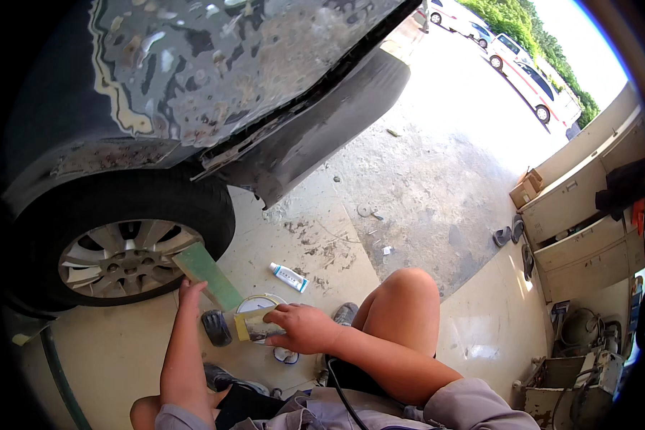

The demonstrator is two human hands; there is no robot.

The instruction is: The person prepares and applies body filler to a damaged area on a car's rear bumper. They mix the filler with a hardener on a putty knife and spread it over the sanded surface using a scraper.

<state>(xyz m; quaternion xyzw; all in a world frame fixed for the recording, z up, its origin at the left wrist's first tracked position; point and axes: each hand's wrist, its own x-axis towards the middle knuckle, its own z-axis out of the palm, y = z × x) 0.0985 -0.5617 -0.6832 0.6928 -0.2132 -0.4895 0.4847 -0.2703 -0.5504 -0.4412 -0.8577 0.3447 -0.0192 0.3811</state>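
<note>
The left hand (191, 292) grips a green board (209, 276) by the wheel (127, 262); the right hand (306, 328) clasps a yellow-edged tool (254, 327), partly hiding a round container (264, 296), contents unclear. A printed white-and-blue tube (289, 277) lies beyond.

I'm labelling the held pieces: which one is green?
The longer flat piece, in the left hand; the shorter piece in the right hand shows yellow and grey instead.

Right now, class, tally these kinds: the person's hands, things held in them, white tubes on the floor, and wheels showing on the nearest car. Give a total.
Left hand and right hand: 2
Held things, green board and yellow-edged piece: 2
White tube: 1
Nearest car's wheel: 1
Total: 6
</note>
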